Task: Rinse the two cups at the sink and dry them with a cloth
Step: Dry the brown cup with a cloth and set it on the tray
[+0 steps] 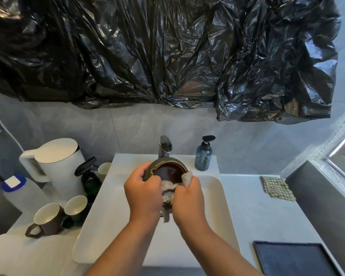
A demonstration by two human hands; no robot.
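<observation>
Drying step in hand, by my reading. Left hand (143,194) is curled round the rim and side of a dark green cup (167,173), which is tipped so its brown round face looks at the camera; mouth, I think. The cup is held just in front of the faucet (165,146), above the sink (217,196) basin. Right hand (187,198) is bunched on a grey cloth (168,189) and presses it to the cup's near edge. A fold pokes up at the cup's right side. Hands close together, nearly touching. No water seen running.

Left of the faucet, on the counter: a brown mug (48,218) and a pale-lined cup (76,206), both upright, near a white kettle (56,162). Cannot tell if either is rinsed or dry.

Right of the faucet: blue pump bottle (203,156) close by, checked cloth (277,188) well off.

Next move, as I judge it: turn the cup with the left hand while the cloth works round the inside and the outer wall. The glaze is likely wet and slippery, so it wants a firm hold. After that, set it down and take another cup
</observation>
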